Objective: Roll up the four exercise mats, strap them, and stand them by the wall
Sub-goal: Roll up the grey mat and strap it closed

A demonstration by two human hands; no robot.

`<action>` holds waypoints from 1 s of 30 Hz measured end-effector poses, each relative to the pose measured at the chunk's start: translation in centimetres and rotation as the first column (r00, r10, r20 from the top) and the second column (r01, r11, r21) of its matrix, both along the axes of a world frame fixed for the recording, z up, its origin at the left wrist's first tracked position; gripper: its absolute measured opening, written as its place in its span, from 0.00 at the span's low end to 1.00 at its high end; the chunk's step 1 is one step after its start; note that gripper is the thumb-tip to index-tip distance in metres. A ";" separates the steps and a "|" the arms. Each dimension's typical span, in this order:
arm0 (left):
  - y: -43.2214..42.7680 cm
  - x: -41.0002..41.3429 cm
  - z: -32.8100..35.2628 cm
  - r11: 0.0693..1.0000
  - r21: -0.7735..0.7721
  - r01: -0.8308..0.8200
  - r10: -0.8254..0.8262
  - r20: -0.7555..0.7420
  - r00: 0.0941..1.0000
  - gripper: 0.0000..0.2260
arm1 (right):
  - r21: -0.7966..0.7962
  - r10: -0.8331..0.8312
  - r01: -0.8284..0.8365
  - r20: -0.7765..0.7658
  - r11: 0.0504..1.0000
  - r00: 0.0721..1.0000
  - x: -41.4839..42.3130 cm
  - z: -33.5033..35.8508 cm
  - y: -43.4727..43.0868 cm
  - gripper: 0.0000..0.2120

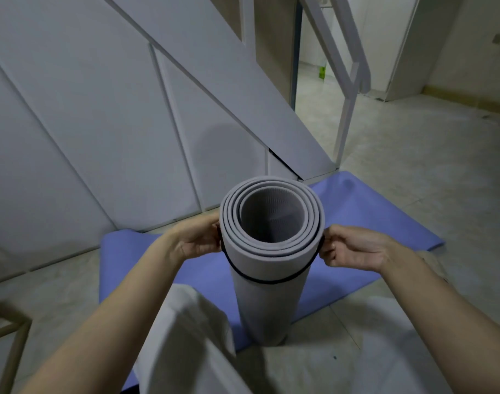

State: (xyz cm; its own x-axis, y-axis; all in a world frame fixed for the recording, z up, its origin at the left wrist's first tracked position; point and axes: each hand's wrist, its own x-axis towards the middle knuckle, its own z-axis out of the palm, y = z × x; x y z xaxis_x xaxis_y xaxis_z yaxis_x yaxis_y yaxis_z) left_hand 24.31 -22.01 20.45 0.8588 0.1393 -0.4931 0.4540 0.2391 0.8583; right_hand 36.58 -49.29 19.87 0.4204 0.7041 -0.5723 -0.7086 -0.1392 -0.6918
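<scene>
Grey rolled mat [271, 297] is standing upright on the flat blue mat [357, 211], right by the wall panels [101, 123]. The black strap [267, 280] loops round it near the top; its back half is hidden behind the roll. My right hand [354, 247] has curled fingers pinching the strap at the side. My left hand [199, 240] grips it on the other side, fingertips mostly tucked out of sight. My trouser leg [186, 322] covers part of the blue mat.

no readable text, labels, brands, numbers or signs anywhere
</scene>
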 end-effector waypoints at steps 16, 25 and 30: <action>-0.1 1.7 1.7 0.868 0.469 -0.160 0.164 0.034 0.986 0.13 | -0.109 -0.430 0.515 0.419 0.851 0.800 -0.5 -0.3 6.0 0.17; -0.1 2.7 -0.1 0.744 0.649 -0.161 0.132 0.093 0.987 0.09 | -0.304 -0.183 0.566 0.740 0.766 0.647 -0.4 -1.0 6.2 0.17; -0.3 3.3 -3.7 0.760 0.638 -0.118 0.134 0.025 0.991 0.08 | -0.411 -0.127 0.548 0.705 0.729 0.698 -0.2 -2.5 5.7 0.19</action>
State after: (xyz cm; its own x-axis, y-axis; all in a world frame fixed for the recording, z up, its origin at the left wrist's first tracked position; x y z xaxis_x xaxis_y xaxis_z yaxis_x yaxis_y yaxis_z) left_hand 27.65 -22.27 16.72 0.8016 0.5339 -0.2691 0.4785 -0.3030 0.8241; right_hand 36.38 -43.63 17.39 0.9433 0.0749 -0.3235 -0.2509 -0.4772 -0.8422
